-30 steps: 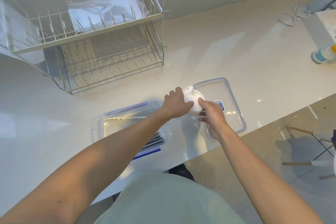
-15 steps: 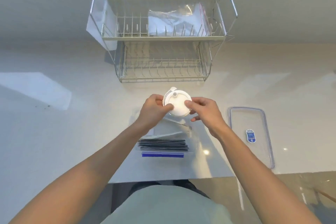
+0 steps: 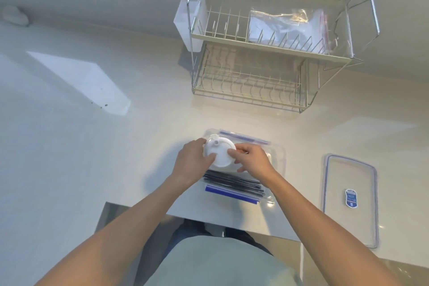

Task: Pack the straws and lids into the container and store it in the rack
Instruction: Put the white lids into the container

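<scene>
Nearest the person, on the desk (image 3: 69,146), the clear container (image 3: 277,158) holds a bundle of dark straws (image 3: 234,183) along its near side. Just above them, both hands hold a stack of white lids (image 3: 219,152) over the container's far half: the left hand (image 3: 192,162) closes on the stack's left edge, the right hand (image 3: 251,160) pinches its right edge with fingertips. The step in hand looks like setting the lids down beside the straws; next they must be lowered flat into the free space and released, then the container's cover (image 3: 350,199), lying apart to the right, must go on. Beyond, the wire rack (image 3: 255,95) stands with its lower shelf free and a plastic bag (image 3: 285,25) on top. Compared with half a second earlier, the lids sit lower and closer over the container, and the view has swung left.
</scene>
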Demonstrator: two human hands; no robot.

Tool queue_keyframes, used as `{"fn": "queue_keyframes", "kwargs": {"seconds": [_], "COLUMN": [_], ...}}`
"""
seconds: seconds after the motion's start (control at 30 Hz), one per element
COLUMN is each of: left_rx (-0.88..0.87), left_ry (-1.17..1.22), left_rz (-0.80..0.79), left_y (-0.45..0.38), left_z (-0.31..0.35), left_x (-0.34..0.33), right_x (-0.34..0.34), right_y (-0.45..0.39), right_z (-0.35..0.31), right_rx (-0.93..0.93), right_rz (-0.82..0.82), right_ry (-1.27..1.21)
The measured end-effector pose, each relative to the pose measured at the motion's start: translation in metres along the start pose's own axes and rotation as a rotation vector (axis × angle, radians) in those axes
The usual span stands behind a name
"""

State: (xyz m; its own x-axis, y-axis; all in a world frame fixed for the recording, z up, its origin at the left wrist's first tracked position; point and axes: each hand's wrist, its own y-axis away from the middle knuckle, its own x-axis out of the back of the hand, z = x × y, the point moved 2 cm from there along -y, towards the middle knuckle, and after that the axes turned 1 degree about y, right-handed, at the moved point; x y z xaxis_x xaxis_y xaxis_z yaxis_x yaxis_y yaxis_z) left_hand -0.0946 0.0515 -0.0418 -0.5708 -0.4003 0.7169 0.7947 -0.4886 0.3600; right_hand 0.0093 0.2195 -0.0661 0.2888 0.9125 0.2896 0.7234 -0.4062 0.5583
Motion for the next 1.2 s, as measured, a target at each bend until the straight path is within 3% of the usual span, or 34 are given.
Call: {"fn": "queue_keyframes", "kwargs": {"seconds": [0.2,0.4,1.2], "left_rx": [-0.121,-0.125,-0.143], "left_ry": [-0.450,-0.619,-0.588], "left_rz": [0.031,-0.025,0.010], "left_y": [-0.005,-0.017,-0.018], "left_z": [0.010,0.013,0.012], "left_x": [-0.007,-0.009,-0.009], "right_x": [-0.006,-0.011,-0.015], "right_y": [-0.011,-0.021,-0.024], "right_z": [0.012,0.020,0.013], "right_rx": [-0.085,-0.169,-0.146], "right_rz": [-0.010,-0.001,-0.003], "right_ry": [-0.035,0.026,-0.086]}}
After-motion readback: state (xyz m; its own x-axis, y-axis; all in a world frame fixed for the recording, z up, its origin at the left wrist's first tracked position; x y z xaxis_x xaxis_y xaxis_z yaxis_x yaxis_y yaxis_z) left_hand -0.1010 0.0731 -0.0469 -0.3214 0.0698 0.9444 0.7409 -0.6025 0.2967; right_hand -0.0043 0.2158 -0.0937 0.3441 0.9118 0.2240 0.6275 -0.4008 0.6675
